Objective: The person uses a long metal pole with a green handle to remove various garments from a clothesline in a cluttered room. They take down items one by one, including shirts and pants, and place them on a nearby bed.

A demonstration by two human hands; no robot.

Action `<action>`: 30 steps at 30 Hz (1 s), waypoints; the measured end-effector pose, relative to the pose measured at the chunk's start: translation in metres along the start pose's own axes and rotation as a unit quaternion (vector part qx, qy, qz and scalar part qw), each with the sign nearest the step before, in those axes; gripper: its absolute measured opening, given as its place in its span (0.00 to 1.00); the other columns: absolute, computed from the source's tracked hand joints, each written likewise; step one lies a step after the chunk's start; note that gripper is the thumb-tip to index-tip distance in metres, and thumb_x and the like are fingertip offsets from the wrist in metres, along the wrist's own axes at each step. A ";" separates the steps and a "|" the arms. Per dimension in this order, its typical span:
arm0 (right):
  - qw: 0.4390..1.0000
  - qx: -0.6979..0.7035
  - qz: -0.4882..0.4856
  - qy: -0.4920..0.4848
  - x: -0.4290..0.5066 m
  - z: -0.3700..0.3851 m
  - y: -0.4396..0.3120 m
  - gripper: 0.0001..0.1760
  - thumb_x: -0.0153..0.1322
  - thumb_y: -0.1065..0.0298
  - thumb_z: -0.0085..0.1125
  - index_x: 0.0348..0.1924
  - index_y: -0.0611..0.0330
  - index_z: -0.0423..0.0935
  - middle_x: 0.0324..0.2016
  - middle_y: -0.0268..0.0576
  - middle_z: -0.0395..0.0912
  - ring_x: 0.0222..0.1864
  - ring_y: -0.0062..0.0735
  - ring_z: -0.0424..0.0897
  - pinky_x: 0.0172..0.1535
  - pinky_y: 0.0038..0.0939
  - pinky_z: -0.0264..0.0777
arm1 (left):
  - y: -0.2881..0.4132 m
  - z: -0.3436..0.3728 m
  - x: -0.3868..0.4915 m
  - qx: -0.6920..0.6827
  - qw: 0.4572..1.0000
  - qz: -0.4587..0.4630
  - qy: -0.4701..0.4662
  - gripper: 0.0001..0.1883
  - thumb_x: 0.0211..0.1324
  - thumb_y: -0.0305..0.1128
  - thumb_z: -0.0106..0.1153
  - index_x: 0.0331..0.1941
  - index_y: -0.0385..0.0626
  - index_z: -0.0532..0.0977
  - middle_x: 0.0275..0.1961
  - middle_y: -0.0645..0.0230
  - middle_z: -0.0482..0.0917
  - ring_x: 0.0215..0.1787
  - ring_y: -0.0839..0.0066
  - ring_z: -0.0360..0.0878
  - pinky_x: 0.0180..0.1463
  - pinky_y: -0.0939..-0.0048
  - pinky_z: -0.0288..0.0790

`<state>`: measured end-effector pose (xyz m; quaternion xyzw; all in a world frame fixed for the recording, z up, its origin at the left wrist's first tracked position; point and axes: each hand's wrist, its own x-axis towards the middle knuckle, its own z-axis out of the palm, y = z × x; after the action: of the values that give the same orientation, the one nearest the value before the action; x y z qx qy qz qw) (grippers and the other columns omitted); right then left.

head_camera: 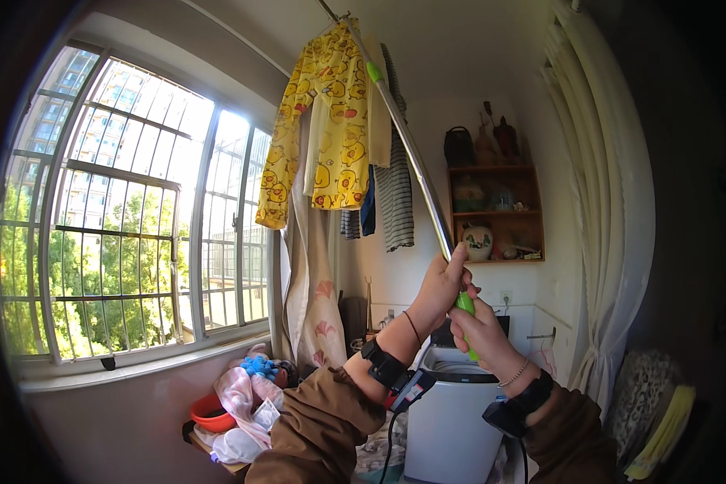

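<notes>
My left hand grips a metal telescopic clothes pole with green plastic fittings. Just below it, my right hand is closed around the pole's green handle. The pole slants up and left to the clothes hanging near the ceiling, where its top end meets the hanger area; whether it hooks a hanger I cannot tell. Yellow pajama trousers with a duck print hang there in front of grey striped clothing and a pale garment. A dark blue piece shows behind them.
A top-loading washing machine stands below my hands. At left are a barred window and a red basin beside piled cloths. A wooden wall shelf holds a jar and ornaments. Curtains hang at right.
</notes>
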<state>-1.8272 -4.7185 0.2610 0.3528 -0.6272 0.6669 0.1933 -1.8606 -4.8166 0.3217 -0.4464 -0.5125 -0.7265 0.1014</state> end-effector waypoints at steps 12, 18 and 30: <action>1.000 -0.021 0.011 0.000 0.007 0.007 -0.004 0.05 0.71 0.68 0.48 0.34 0.59 0.64 0.18 0.32 0.64 0.14 0.16 0.62 0.16 0.20 0.56 | 0.005 -0.008 0.006 -0.027 0.999 -0.011 0.012 0.18 0.66 0.48 0.46 0.36 0.42 0.63 0.21 0.70 0.68 0.17 0.78 0.68 0.29 0.70 0.75; 1.000 -0.027 0.005 -0.001 0.011 0.004 -0.009 0.06 0.71 0.68 0.48 0.35 0.60 0.64 0.17 0.31 0.63 0.14 0.16 0.61 0.16 0.20 0.55 | 0.005 -0.007 0.013 -0.009 1.000 -0.009 0.015 0.18 0.66 0.48 0.45 0.37 0.43 0.63 0.22 0.70 0.68 0.17 0.78 0.69 0.29 0.71 0.75; 1.000 0.016 0.007 -0.011 0.041 0.007 -0.007 0.06 0.70 0.69 0.49 0.33 0.59 0.64 0.17 0.31 0.63 0.13 0.17 0.61 0.16 0.20 0.56 | 0.015 -0.020 0.036 0.024 0.999 -0.019 0.034 0.20 0.65 0.48 0.48 0.40 0.40 0.64 0.22 0.70 0.68 0.17 0.77 0.68 0.33 0.68 0.76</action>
<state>-1.8479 -4.7318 0.2950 0.3593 -0.6210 0.6739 0.1763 -1.8834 -4.8293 0.3576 -0.4092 -0.5342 -0.7306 0.1156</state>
